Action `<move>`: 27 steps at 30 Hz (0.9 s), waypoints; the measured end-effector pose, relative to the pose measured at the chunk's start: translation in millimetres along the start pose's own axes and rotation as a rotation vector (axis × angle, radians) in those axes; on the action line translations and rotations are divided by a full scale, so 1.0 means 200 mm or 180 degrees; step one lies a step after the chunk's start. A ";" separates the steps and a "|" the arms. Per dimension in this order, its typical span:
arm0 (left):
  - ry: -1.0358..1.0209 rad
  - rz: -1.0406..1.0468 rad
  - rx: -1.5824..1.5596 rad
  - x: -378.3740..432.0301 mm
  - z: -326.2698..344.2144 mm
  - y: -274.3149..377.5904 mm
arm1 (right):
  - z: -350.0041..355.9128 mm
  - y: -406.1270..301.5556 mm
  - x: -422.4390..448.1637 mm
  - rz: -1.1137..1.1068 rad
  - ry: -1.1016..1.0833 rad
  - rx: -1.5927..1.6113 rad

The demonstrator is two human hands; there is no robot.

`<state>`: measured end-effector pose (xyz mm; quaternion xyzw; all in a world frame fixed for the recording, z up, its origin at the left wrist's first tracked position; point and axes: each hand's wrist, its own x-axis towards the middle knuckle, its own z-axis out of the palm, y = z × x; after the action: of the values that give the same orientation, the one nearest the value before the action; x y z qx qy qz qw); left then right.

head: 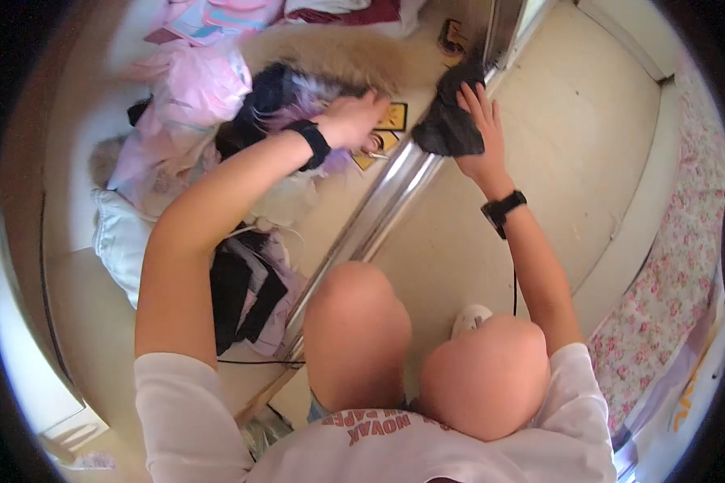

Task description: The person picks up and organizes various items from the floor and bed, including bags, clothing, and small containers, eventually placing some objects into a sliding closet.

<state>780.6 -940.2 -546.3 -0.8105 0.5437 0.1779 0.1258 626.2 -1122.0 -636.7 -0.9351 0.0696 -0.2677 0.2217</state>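
My right hand (486, 130) holds a crumpled black cloth (450, 118) over a metal sliding-door track (393, 181). Its fingers lie along the cloth's right side, and the thumb is hidden. To the left, my left hand (353, 121) is bent over the near side of a heap of clothes. It is blurred, and whether its fingers grip anything cannot be seen. Close by its fingertips are yellow cards or stickers with black borders (394, 116) and a small object with a metallic tip (374, 151). Tan fur (338, 54) and dark clothing (272, 90) lie beyond that hand.
A pink plastic bag (211, 84) and a white garment (118, 235) lie left of the heap. Black and lilac folded clothes (248, 290) sit nearer my knees. Floral fabric (652, 302) hangs at the right. A dark cable (260, 362) crosses the floor.
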 end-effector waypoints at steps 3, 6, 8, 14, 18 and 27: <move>-0.0203 -0.0357 -0.0365 0.03 -0.04 0.03 | -0.02 0.00 -0.01 0.0131 0.0017 0.0021; -0.0115 -0.0630 -0.0498 0.03 -0.06 0.06 | -0.03 0.00 -0.01 0.0158 0.0089 0.0109; -0.0123 -0.0733 -0.0476 0.04 -0.05 0.07 | -0.03 -0.01 -0.01 0.0160 0.0096 0.0185; -0.0542 -0.1368 -0.0445 0.11 -0.02 0.16 | -0.03 0.00 -0.01 0.0237 0.0203 0.0342; -0.0464 -0.1453 -0.0557 0.12 0.01 0.17 | -0.03 0.00 -0.01 0.0194 0.0193 0.0362; -0.0462 -0.1594 -0.1458 0.11 -0.10 0.22 | -0.03 0.02 -0.01 0.0239 0.0370 0.0880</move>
<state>750.4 -983.5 -538.7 -0.9112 0.2635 0.3161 0.0188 620.5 -1128.0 -635.9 -0.8753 0.0797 -0.3200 0.3538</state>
